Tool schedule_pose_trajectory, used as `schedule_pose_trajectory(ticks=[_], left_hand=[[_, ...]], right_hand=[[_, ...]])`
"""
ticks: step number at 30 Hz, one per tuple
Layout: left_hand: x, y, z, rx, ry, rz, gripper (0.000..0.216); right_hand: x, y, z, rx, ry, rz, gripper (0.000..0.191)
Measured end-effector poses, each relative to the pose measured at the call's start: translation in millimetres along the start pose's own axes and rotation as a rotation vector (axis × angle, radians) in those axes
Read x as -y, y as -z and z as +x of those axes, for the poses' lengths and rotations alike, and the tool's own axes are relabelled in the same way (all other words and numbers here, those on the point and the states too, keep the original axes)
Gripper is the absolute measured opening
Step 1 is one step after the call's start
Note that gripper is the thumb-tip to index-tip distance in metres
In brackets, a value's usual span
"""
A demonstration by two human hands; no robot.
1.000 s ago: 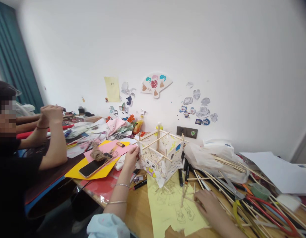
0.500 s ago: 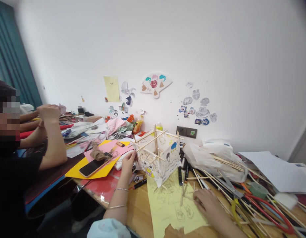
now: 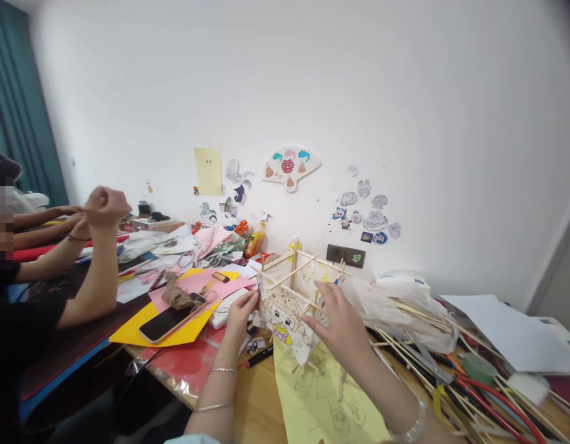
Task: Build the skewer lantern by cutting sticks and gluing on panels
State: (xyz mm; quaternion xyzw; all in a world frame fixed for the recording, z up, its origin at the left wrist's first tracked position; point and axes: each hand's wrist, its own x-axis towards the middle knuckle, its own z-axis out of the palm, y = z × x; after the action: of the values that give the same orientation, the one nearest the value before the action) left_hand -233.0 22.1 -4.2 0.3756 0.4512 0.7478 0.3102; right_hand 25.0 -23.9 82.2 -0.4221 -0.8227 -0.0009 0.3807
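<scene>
A small lantern frame (image 3: 289, 296) of thin wooden sticks, with coloured cartoon drawings on paper panels, stands on the desk. My left hand (image 3: 242, 314) pinches its left edge, fingers closed on a stick and paper. My right hand (image 3: 337, 320) reaches onto its right side, fingers curled against the frame. A yellow sheet with pencil drawings (image 3: 321, 394) lies beneath.
Loose wooden sticks, pens and red-handled scissors (image 3: 479, 394) litter the right. A phone (image 3: 167, 317) and twine lie on yellow paper at left. White plastic bag (image 3: 395, 296) behind. Another person's raised arms (image 3: 97, 246) at left. Wall stickers and a socket (image 3: 346, 254).
My right hand has lifted off the yellow sheet and sticks and moved up to the right side of the lantern. My left hand stays on its left edge.
</scene>
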Motion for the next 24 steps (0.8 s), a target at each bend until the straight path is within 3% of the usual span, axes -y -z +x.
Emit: schedule_pose_trajectory(ticks=[2, 5, 7, 13, 18, 24], left_hand=[[-1.7, 0.9, -0.8, 0.013, -0.009, 0.003, 0.051], [-3.4, 0.8, -1.5, 0.026, -0.026, 0.010, 0.049], [-3.8, -0.1, -1.2, 0.030, -0.042, 0.018, 0.047], [-5.9, -5.9, -1.2, -0.008, -0.109, 0.051, 0.043], [-8.4, -9.8, -4.3, -0.020, -0.108, 0.028, 0.040], [-8.7, 7.7, 3.1, -0.071, 0.005, -0.159, 0.046]], right_hand=[[11.2, -4.1, 11.3, 0.038, -0.003, 0.011, 0.040], [16.4, -11.2, 12.0, -0.013, 0.006, 0.118, 0.038], [16.7, -14.3, 9.3, -0.043, -0.045, 0.193, 0.042], [15.3, -13.9, 20.7, -0.069, -0.209, 0.383, 0.017], [6.0, -11.3, 35.9, -0.042, -0.208, 0.476, 0.031], [-36.0, 10.2, 47.6, -0.187, -0.139, 0.817, 0.035]])
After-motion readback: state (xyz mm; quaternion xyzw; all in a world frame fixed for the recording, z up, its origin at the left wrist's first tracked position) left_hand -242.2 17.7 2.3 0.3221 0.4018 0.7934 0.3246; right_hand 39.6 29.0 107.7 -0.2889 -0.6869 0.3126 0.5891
